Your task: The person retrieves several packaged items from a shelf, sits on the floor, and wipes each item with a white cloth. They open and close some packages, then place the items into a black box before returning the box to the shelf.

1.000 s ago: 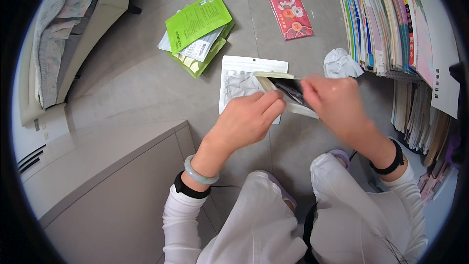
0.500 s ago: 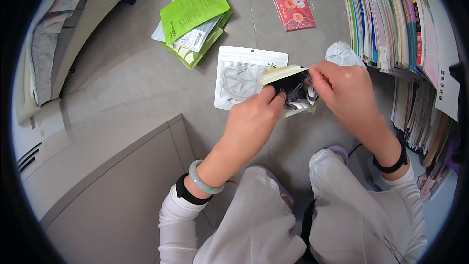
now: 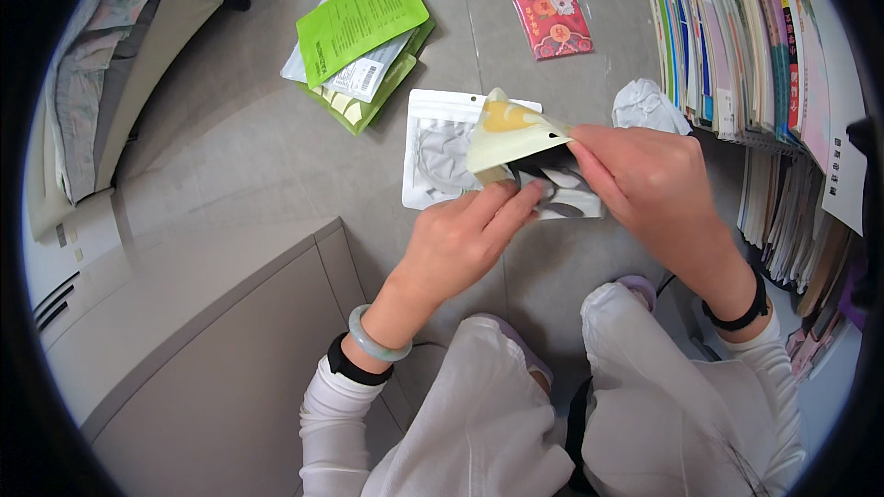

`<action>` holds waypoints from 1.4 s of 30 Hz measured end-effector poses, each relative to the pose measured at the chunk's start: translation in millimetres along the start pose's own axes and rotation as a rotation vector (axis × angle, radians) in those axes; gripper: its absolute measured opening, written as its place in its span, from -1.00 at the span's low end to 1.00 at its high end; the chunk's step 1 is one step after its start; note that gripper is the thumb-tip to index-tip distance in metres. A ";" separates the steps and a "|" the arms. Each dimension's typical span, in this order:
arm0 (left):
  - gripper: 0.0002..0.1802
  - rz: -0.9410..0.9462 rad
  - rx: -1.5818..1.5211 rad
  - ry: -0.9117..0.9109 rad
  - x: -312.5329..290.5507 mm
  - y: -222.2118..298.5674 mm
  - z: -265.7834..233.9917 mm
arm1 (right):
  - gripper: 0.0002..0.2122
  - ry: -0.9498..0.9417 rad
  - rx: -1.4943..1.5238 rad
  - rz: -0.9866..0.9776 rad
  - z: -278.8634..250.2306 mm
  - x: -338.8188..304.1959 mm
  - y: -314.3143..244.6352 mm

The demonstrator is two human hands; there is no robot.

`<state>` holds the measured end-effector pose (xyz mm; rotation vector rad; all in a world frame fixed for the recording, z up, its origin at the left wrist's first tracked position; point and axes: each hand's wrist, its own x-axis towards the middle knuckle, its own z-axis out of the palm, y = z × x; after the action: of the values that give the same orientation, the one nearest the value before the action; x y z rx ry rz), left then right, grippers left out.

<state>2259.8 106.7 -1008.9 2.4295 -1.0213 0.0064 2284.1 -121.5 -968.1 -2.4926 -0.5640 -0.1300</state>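
Observation:
Both hands are at a pale yellow foil-lined pouch (image 3: 516, 124), whose mouth gapes to show a dark, shiny inside. My right hand (image 3: 645, 175) pinches the raised upper flap at its right corner, beside a small punched hole. At the lower left of the mouth, my left hand (image 3: 470, 230) has its fingers bent over the edge and closed on the pouch; its fingertips are slightly blurred and the thumb is hidden. Whatever lies inside cannot be made out. Partly under the pouch is a white zip bag (image 3: 419, 175) with a clear window and whitish contents.
Beyond my hands, a pile of green and white packets (image 3: 364, 28) lies on the grey floor (image 3: 249, 110). A red decorated envelope (image 3: 550, 9) is further right. Crumpled white paper (image 3: 649, 106) sits by a row of books (image 3: 737, 37). A low cabinet (image 3: 249, 313) stands at left.
The pouch's upper flap has been lifted and turned so its yellow printed side shows more. My left hand has shifted slightly left and down; my right hand still holds the corner.

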 end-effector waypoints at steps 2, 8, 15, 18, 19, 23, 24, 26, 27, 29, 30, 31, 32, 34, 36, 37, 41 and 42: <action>-0.42 -0.040 -0.091 0.108 4.4 -2.4 -1.4 | -0.93 -0.011 0.004 -0.010 0.0 1.9 4.1; -0.41 -0.307 -0.179 0.358 22.2 -17.4 -10.5 | -0.91 -0.329 0.367 0.130 -8.7 10.7 22.7; -0.70 -0.737 -0.958 0.009 18.9 -16.2 -14.0 | -0.94 -0.609 0.823 0.492 -11.1 21.2 35.8; -0.69 -0.864 -1.132 0.068 20.8 -16.0 -9.0 | -0.88 -0.481 0.941 0.425 -5.6 18.2 31.1; -0.69 -0.853 -1.154 0.080 21.1 -15.3 -7.2 | -0.87 -0.496 0.903 0.398 -3.1 18.3 29.7; -0.70 -0.879 -1.220 0.066 20.3 -11.1 -0.8 | -0.83 -0.771 0.610 0.306 5.0 24.6 29.3; -0.71 -0.858 -1.250 0.071 19.8 -11.0 -0.1 | -0.82 -0.800 0.499 0.236 6.5 26.3 30.6; -0.72 -0.875 -1.229 0.113 18.6 -12.0 0.6 | -0.83 -0.862 0.633 0.370 7.2 27.6 35.4; -0.72 -0.866 -1.233 0.139 18.4 -12.6 1.3 | -0.83 -0.884 0.715 0.422 7.5 27.1 38.0; -0.73 -0.906 -1.221 0.165 18.0 -14.3 0.9 | -0.87 -0.783 0.914 0.444 7.7 22.7 42.6; -0.73 -0.940 -1.208 0.195 18.3 -14.2 1.7 | -0.89 -0.730 1.000 0.461 9.0 20.5 44.5; -0.72 -0.931 -1.207 0.202 18.2 -14.3 1.6 | -0.90 -0.739 0.999 0.434 10.1 18.3 46.5; -0.70 -0.939 -1.197 0.223 19.3 -12.3 3.8 | -0.91 -0.747 0.986 0.417 12.3 16.5 47.8; -0.72 -0.874 -1.149 0.308 20.2 -7.7 6.3 | -0.92 -0.826 0.782 0.309 15.6 16.2 50.8; -0.74 -0.844 -0.984 0.316 20.2 -3.0 6.4 | -0.91 -0.848 0.723 0.250 15.2 17.5 52.6; -0.75 -0.834 -0.904 0.305 20.1 -1.3 5.5 | -0.90 -0.869 0.725 0.213 14.1 18.2 52.2; -0.73 -0.820 -0.842 0.284 19.4 -1.3 2.1 | -0.75 -0.651 1.057 0.546 6.6 18.0 44.4; -0.73 -0.834 -0.803 0.232 19.3 -2.2 2.2 | -0.72 -0.626 0.995 0.524 8.0 16.3 38.9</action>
<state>2274.8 94.1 -1008.1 1.8493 0.1527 -0.3287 2315.0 -140.0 -991.4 -1.5657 -0.1092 0.9258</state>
